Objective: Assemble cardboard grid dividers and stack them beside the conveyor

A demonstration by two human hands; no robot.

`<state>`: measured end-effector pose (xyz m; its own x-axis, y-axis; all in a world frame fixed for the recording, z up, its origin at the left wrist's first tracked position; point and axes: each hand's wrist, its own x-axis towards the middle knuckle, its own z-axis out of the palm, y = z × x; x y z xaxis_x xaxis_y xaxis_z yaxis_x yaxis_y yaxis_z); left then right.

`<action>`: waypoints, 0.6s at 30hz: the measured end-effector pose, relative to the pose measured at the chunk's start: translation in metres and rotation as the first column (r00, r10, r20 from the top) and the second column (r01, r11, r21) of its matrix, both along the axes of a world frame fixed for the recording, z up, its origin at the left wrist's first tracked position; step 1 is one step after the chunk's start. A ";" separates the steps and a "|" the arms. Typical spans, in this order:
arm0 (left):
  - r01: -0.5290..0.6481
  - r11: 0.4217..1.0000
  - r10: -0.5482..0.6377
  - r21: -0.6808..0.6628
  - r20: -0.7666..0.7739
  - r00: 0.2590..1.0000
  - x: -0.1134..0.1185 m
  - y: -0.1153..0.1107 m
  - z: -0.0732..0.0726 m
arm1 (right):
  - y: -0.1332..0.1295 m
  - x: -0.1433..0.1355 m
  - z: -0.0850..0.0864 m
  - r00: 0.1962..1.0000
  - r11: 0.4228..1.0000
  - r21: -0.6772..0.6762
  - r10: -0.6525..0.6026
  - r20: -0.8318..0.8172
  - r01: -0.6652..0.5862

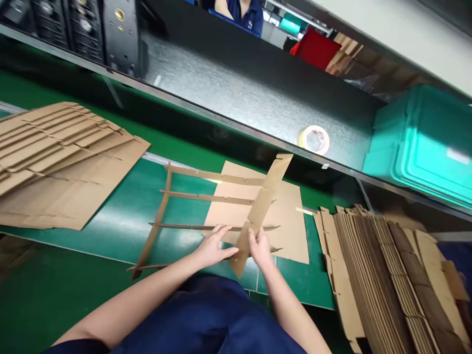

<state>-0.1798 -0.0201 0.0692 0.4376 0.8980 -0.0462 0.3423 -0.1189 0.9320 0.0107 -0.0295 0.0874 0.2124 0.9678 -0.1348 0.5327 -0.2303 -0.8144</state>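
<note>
My right hand [261,247] is closed around the near end of a long slotted cardboard strip [263,196], which slants up and away across a cardboard frame. My left hand [217,247] has its fingers stretched out over one of the crosswise strips [184,226]; its thumb reaches to the slanted strip, and I cannot tell if it presses on it. Several crosswise strips stand on edge, joined at their left ends to another long strip [154,228]. Under the right part of this frame lies a flat cardboard sheet [291,221].
Stacked cardboard partitions [73,196] lie at the left of the green table [121,216]; more cardboard strips [368,275] stand packed at right. A shelf [206,73] above holds a tape roll [314,140], black housings [121,39] and a teal bin [424,142]. Another person [245,14] is beyond.
</note>
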 end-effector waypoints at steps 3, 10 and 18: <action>0.166 0.985 -0.159 0.046 -0.130 0.979 0.029 -0.004 -0.014 | -0.009 0.089 0.011 0.957 0.983 -0.092 -0.134 0.258 0.162; 0.513 0.858 -0.456 0.026 -0.422 0.784 0.130 -0.015 -0.048 | -0.010 0.183 0.005 0.864 0.977 -0.201 0.038 0.502 0.074; 0.603 0.797 -0.519 0.029 -0.479 0.708 0.183 -0.013 -0.076 | 0.024 0.174 -0.023 0.804 0.975 -0.218 0.166 0.571 -0.047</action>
